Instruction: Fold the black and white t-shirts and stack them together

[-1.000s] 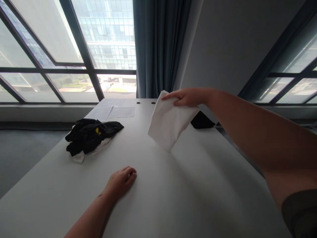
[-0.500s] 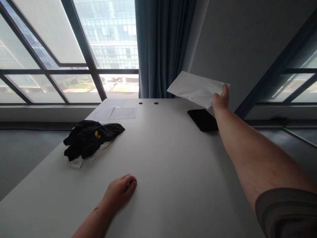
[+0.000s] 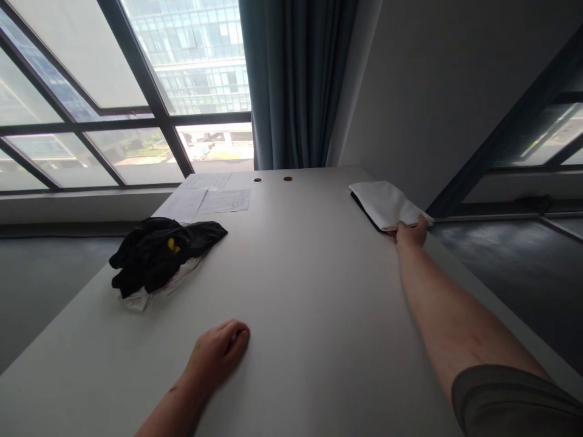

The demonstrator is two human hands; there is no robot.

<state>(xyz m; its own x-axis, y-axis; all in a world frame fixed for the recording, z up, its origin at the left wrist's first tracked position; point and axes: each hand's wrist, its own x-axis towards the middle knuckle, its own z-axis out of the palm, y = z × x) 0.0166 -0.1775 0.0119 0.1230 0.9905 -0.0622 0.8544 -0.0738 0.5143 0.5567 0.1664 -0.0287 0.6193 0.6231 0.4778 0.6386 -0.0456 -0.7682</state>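
Note:
My right hand (image 3: 410, 233) is stretched out to the far right edge of the white table (image 3: 310, 315). It grips the near corner of a folded white cloth (image 3: 387, 203), which lies flat on top of a folded black cloth (image 3: 368, 213) whose edge just shows beneath it. My left hand (image 3: 218, 355) rests on the table near me, fingers curled under, with nothing visible in it. A loose heap of black clothes (image 3: 157, 254) with a yellow tag and some white fabric under it lies at the left.
Several printed paper sheets (image 3: 214, 197) lie at the table's far end, beside two cable holes (image 3: 272, 179). A dark blue curtain (image 3: 291, 85) hangs behind the table. Large windows are on the left and right. The floor drops away past both table sides.
My right hand carried the white cloth from above the table's middle, up and to the right, then laid it down on the black cloth. The left hand stayed still.

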